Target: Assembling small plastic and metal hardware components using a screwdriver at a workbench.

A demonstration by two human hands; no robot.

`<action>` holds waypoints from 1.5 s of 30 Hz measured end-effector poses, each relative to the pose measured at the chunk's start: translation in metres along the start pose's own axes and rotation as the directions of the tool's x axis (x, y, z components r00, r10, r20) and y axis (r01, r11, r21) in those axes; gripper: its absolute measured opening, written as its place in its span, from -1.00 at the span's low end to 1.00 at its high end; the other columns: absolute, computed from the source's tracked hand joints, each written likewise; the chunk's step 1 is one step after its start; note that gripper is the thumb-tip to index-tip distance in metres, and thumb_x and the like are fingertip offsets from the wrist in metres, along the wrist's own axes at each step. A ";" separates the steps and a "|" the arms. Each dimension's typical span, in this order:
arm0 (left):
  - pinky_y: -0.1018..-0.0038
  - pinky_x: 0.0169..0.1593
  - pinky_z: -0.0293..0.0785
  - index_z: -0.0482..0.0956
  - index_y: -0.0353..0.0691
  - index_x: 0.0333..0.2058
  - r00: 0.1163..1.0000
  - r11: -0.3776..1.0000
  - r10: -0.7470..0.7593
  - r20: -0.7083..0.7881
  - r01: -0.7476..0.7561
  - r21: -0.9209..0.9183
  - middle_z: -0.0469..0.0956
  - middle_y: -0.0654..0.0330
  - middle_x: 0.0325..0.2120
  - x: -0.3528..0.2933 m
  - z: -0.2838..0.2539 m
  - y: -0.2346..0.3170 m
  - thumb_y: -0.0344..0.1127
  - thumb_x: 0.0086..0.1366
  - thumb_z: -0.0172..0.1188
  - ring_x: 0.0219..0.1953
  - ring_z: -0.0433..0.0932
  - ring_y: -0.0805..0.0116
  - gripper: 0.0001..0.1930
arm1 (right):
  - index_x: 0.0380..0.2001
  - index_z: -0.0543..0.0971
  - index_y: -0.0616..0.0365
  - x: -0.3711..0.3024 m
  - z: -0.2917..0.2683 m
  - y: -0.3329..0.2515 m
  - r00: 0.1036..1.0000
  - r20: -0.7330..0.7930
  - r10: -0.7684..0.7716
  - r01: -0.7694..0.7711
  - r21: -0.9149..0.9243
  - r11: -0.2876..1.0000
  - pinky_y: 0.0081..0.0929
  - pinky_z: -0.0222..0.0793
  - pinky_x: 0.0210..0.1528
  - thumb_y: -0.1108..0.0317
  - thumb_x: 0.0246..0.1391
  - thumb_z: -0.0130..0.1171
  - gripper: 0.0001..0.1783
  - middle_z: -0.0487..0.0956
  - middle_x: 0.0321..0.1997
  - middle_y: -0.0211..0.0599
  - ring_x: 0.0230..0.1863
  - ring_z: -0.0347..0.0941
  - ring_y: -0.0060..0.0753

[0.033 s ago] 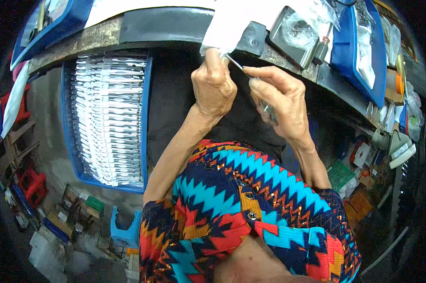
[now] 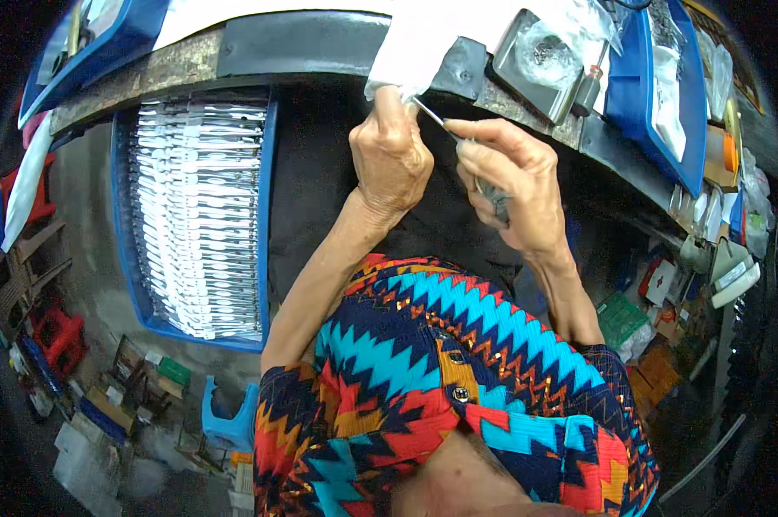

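Observation:
My left hand (image 2: 391, 168) is closed at the table's edge, its fingertips against a white sheet (image 2: 413, 47) that drapes over that edge. What it pinches there is hidden by the fingers. My right hand (image 2: 522, 177) grips a screwdriver (image 2: 429, 113) with a thin metal shaft. The handle, greyish, shows partly below the curled fingers. The shaft slants up and left, and its tip lies right beside my left fingertips.
A blue crate (image 2: 267, 215) packed with rows of white and metal parts stands at the left. On the table (image 2: 303, 45) are a dark tray (image 2: 514, 69), a second screwdriver (image 2: 589, 90) and a blue bin (image 2: 643, 103). A blue stool (image 2: 230, 418) stands low left.
The screwdriver's handle has turned slightly within my right hand, and the right fingers have shifted a little. My left hand stays in place.

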State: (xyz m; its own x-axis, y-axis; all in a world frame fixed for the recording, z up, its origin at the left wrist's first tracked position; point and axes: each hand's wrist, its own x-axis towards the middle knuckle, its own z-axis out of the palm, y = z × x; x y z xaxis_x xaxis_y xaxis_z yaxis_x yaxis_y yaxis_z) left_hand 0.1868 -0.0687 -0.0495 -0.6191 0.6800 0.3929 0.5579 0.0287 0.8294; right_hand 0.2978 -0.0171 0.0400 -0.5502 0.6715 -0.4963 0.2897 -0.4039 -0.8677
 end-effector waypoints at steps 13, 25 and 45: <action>0.36 -0.66 0.27 0.31 -0.34 -0.35 0.999 0.999 -0.016 0.030 0.015 0.029 0.36 0.09 -0.77 -0.004 -0.001 -0.010 -0.43 0.27 -0.10 -0.71 0.44 0.21 -0.91 | -0.17 0.45 0.32 -0.001 -0.008 0.021 0.983 0.123 -0.137 0.131 0.062 0.990 -0.76 0.03 -0.77 0.36 0.02 0.06 -0.69 0.39 -0.62 -0.45 -0.72 0.21 -0.76; 0.37 -0.64 0.28 0.34 -0.32 -0.39 0.997 0.998 -0.065 0.042 0.064 0.007 0.37 0.12 -0.76 -0.001 -0.003 -0.007 -0.37 0.29 -0.13 -0.69 0.45 0.22 -0.85 | -0.22 0.53 0.22 0.011 -0.011 0.041 0.911 0.078 -0.406 0.413 -0.161 0.896 -0.76 0.11 -0.62 0.40 -0.04 0.12 -0.74 0.38 -0.65 -0.56 -0.64 0.18 -0.83; 0.19 -0.57 0.38 0.29 -0.38 -0.31 0.999 0.995 -0.002 0.040 -0.002 0.100 0.44 -0.15 -0.66 -0.001 -0.005 -0.003 -0.49 0.18 -0.04 -0.56 0.51 -0.10 -0.89 | -0.14 0.46 0.01 -0.002 -0.007 0.001 0.460 0.671 -0.581 0.430 -0.741 -0.515 -0.53 0.31 -0.53 0.41 -0.16 0.06 -0.61 0.34 -0.53 -0.44 -0.52 0.37 -0.52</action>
State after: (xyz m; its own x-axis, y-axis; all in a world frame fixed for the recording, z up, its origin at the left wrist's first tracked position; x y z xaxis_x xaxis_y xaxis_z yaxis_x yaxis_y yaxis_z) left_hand 0.1834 -0.0730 -0.0504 -0.5973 0.7087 0.3754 0.6118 0.1000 0.7847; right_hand 0.3049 -0.0145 0.0401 -0.9471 0.1268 0.2948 0.1946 0.9574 0.2133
